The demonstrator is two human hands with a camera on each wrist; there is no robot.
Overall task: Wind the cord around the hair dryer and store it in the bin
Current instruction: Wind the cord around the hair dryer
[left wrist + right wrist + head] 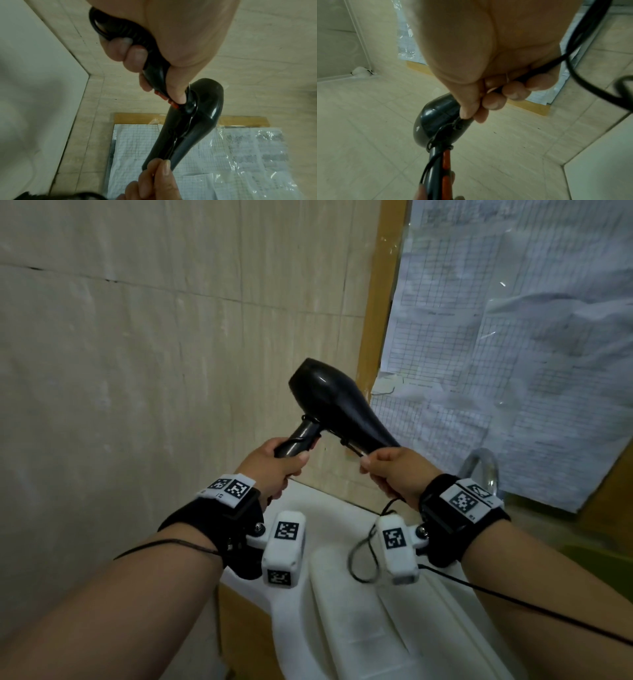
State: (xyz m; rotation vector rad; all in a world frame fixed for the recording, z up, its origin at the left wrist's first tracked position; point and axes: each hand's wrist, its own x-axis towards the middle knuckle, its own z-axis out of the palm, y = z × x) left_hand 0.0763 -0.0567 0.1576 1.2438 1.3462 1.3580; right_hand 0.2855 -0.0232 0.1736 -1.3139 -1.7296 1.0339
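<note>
A glossy black hair dryer (335, 402) is held up in front of the tiled wall, its nozzle slanting down to the right. My left hand (274, 463) grips the handle, fingers curled round it (135, 56). My right hand (394, 470) pinches the black cord (573, 65) against the nozzle end of the dryer (435, 124). A thin run of cord crosses the body and the neck of the handle (308, 419). The slack cord (356, 563) hangs in a loop under my right wrist. An orange switch (447, 159) shows on the handle.
A white plastic container (359, 638) sits directly below my hands. Beige tiled wall (137, 354) fills the left. Gridded papers under clear plastic (513, 337) hang on the right beside a wooden frame (380, 302). A metal faucet (479, 467) stands behind my right wrist.
</note>
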